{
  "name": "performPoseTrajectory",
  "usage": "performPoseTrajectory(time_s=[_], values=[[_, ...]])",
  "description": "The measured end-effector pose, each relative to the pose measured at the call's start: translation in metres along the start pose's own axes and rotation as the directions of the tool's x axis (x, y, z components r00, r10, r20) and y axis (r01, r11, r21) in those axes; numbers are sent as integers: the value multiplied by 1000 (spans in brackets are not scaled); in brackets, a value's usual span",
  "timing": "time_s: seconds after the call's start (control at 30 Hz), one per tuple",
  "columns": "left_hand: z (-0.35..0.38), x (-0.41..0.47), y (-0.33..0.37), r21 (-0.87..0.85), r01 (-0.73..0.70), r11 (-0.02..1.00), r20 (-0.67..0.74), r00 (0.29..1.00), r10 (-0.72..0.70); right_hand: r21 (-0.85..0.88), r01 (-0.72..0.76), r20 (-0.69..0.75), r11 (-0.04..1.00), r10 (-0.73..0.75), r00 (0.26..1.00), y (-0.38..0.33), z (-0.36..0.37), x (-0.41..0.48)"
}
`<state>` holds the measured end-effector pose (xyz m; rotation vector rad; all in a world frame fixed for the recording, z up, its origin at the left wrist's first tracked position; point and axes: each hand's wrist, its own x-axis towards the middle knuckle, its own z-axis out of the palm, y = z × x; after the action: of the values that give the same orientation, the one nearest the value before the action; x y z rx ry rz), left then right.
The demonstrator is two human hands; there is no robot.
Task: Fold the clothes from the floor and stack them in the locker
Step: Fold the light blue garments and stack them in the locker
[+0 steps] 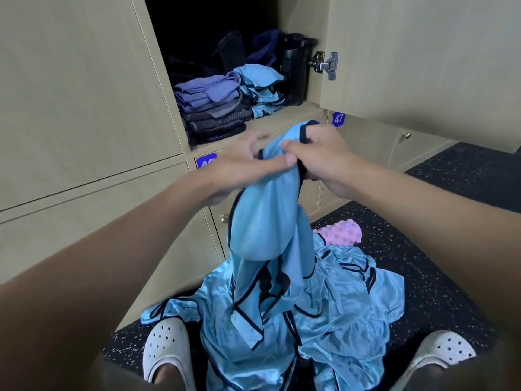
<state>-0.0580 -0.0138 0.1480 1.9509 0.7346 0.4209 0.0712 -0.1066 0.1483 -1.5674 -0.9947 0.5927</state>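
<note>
Blue garment (262, 232) — L hand (245, 170) + R hand (327, 162) grip its top.

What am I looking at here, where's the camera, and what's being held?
No machine: a person's bare hands, seen from one wide-angle camera on their head, looking down. The right hand grips the dark-trimmed edge of a light blue garment; the left hand, blurred, seems to pinch it beside. The garment hangs over a pile of similar blue clothes on the speckled floor, between two white clogs; a pink roller lies behind. In the open locker sit a purple-grey folded stack and a blue stack.
</note>
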Motion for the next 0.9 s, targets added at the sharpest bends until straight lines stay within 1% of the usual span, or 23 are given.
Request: performPoseTrajectory(time_s=[0.07, 0.13, 0.2, 0.23, 0.33, 0.37, 0.4, 0.47, 0.5, 0.53, 0.6, 0.63, 0.7, 0.77, 0.83, 0.9], values=[[10, -5, -9, -29, 58, 998, 73, 996, -56, 12, -6, -80, 1000, 7, 997, -1, -6, 4], [17, -4, -11, -60, 49, 997, 33, 998, -47, -1, -15, -136, 1000, 15, 991, -1, -11, 8], [20, 0, -7, -81, 11, 997, -74, 997, -17, 35, -31, -187, 999, 37, 982, 3, -17, 14], [20, 4, -3, -110, -6, 994, -141, 990, -9, 24, -31, -201, 999, 35, 979, 5, -18, 14], [16, 15, 10, -235, -79, 969, -349, 937, -8, -128, -11, -198, 992, -15, 980, 14, -19, 12], [13, 17, 16, -256, -109, 961, -408, 913, -5, -151, -15, -204, 988, -16, 979, 18, -16, 12], [10, 19, 22, -270, -140, 952, -453, 891, 3, -176, -13, -221, 984, -27, 975, 19, -14, 11], [6, 21, 32, -302, -179, 936, -516, 857, -3, -256, 23, -295, 966, -101, 950, 15, -8, 5], [4, 23, 35, -320, -186, 929, -542, 840, -18, -281, 52, -303, 958, -140, 943, 13, -6, 1], [2, 24, 38, -333, -194, 923, -564, 825, -30, -280, 91, -280, 956, -172, 944, 11, -5, -4], [0, 26, 42, -347, -215, 913, -596, 802, -37, -223, 134, -148, 966, -170, 974, 8, -1, -15], [-1, 27, 43, -355, -224, 908, -603, 797, -39, -214, 133, -83, 968, -154, 985, 10, 0, -18], [-1, 26, 47, -384, -225, 895, -601, 797, -58, -230, 104, -27, 968, -113, 993, 17, 6, -19], [-3, 25, 48, -436, -220, 873, -591, 801, -93, -212, 49, -67, 976, -65, 996, 23, 10, -14], [-3, 25, 46, -479, -226, 848, -572, 813, -106, -184, 35, -140, 982, -61, 988, 25, 11, -9], [-4, 25, 43, -508, -223, 832, -553, 825, -116, -127, 38, -175, 991, -60, 983, 25, 12, -6]])
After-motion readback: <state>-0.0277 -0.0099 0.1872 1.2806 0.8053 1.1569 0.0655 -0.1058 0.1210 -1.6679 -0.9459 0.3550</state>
